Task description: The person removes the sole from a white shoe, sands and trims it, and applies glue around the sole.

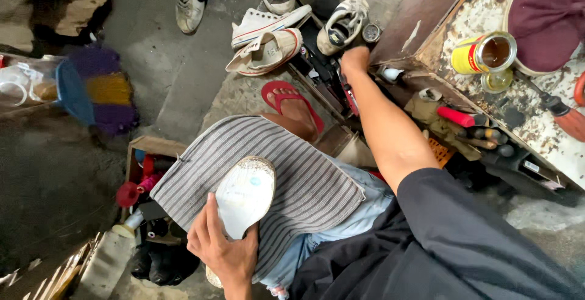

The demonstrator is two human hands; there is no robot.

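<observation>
Lower centre of the frame: a shoe (245,197) is lying sole-up on a striped grey cloth (304,184) that is covering the person's lap. The left hand (220,248) is gripping the shoe's heel end from below, thumb pressing along the left edge of the pale, worn sole and the fingers wrapping underneath, out of sight.

Upper centre: the right hand (354,61) is reaching away from the body, arm stretched out, into a dark tray (317,71) of tools beside the desk (426,28). The fingers are curling downward among the tools; whether they are holding anything cannot be told.

Just left of that hand, three loose shoes are lying on the concrete floor (177,80): a grey-and-white sneaker (342,24), a cream slip-on (266,51) and a white sneaker with a red stripe (262,22). Below them, the person's foot is resting in a red sandal (291,102).

Upper right: an open yellow can (484,53) is standing on the desk's rusted, flaking top, with a maroon shoe (545,13) just beside it. A red-handled tool (457,117) is lying along the desk's lower edge.

Lower left: an open box (149,153) is holding small red items and a bottle. Far left: a purple-and-yellow brush (103,86) is lying well apart from the hands.
</observation>
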